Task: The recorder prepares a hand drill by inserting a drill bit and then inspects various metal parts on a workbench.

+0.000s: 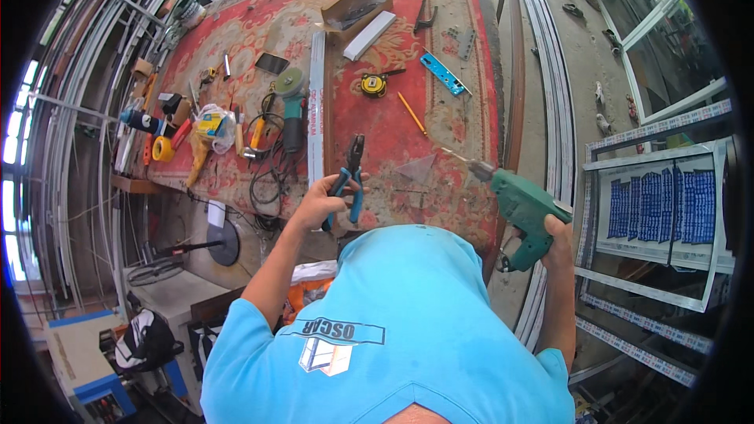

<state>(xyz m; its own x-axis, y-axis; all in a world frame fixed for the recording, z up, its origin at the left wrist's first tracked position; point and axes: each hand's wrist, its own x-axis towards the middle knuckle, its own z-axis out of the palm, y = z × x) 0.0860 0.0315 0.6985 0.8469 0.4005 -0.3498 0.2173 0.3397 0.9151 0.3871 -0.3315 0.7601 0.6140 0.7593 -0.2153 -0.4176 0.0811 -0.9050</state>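
Observation:
Blue-handled pliers [351, 176] are in my left hand [324, 201], jaws pointing up over the carpeted table [377, 112]. My right hand [558, 241] grips a green power drill [524, 203] fitted with a long bit, at the table's right edge. A clear triangular sheet piece [418, 169] lies between the tools. Beyond it are a yellow pencil [412, 113], a yellow-black tape measure [373, 85] and a blue lock plate [445, 73]. Left of these, a wrapped aluminium profile [317, 112] stretches away from me, beside a teal angle grinder [292, 112].
An open cardboard box [353, 3], a white bar [370, 35] and a black clamp-like tool [424, 16] lie farther back. A hammer [256, 134], cords and yellow tape [163, 149] are at left. Long profiles [548, 70] run along the right, near framed panels [654, 218].

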